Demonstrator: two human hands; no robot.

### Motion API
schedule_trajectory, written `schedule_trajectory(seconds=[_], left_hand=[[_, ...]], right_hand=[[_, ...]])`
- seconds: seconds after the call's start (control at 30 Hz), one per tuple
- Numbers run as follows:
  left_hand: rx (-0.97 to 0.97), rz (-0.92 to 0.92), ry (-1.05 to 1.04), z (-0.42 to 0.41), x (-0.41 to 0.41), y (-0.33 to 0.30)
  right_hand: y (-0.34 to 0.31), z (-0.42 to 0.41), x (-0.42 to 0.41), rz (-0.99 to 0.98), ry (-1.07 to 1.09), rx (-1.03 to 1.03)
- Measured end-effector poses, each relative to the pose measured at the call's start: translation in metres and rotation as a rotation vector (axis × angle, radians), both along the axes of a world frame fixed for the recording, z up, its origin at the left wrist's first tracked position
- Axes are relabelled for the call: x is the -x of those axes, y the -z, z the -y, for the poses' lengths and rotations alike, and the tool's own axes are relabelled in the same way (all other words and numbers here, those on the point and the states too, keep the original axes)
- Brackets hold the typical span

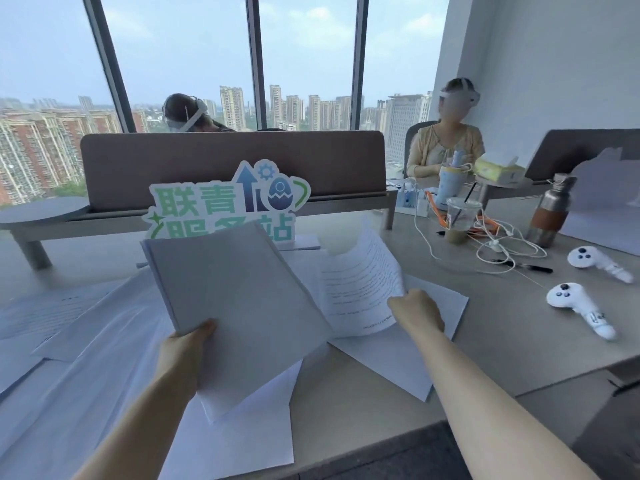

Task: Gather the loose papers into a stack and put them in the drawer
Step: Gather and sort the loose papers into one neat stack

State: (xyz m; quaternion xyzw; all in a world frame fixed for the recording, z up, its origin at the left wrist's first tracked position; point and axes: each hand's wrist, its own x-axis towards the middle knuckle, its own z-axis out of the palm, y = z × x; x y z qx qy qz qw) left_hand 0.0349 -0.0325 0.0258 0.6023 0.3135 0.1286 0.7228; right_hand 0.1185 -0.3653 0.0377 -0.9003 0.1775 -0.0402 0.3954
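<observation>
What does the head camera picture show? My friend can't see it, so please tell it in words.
A person's left hand holds up a stack of papers while the right hand lifts a printed sheet off a grey desk. More loose sheets lie scattered there, near a plastic cup, a metal bottle and two white controllers.

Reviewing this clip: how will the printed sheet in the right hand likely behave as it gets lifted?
Probably floppy: the printed sheet already curls upward from the right hand, whose grip is on one edge only. Likely very light, so it may flutter or bend further. It seems apt to slide over the loose papers lying beneath it.
</observation>
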Motion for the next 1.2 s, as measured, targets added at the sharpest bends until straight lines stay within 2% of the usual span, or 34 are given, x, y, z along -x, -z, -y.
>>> schedule_trajectory(seconds=[0.17, 0.4, 0.5, 0.6, 0.67, 0.8, 0.93, 1.2], left_hand=[[0.005, 0.015, 0.05, 0.025, 0.001, -0.003], [-0.019, 0.008, 0.105, 0.05, 0.005, -0.006], [-0.044, -0.007, 0.125, 0.059, 0.006, -0.005], [-0.065, -0.013, 0.136, 0.065, 0.006, -0.004], [-0.072, -0.016, 0.148, 0.069, 0.003, -0.003], [-0.082, -0.032, 0.165, 0.078, -0.004, -0.001], [-0.089, -0.042, 0.176, 0.085, -0.015, 0.003], [-0.111, -0.066, 0.164, 0.09, -0.041, 0.009]], right_hand=[[0.003, 0.025, 0.041, 0.033, 0.05, -0.104], [0.008, 0.038, 0.077, -0.031, 0.054, -0.114], [0.008, 0.044, 0.085, -0.105, 0.082, -0.01], [0.003, 0.05, 0.09, -0.187, 0.087, 0.224], [0.001, 0.056, 0.087, -0.19, 0.111, 0.319], [0.001, 0.063, 0.067, -0.169, 0.119, 0.363], [0.006, 0.063, 0.04, -0.19, 0.131, 0.34], [0.003, 0.036, 0.0, -0.384, 0.079, 0.272]])
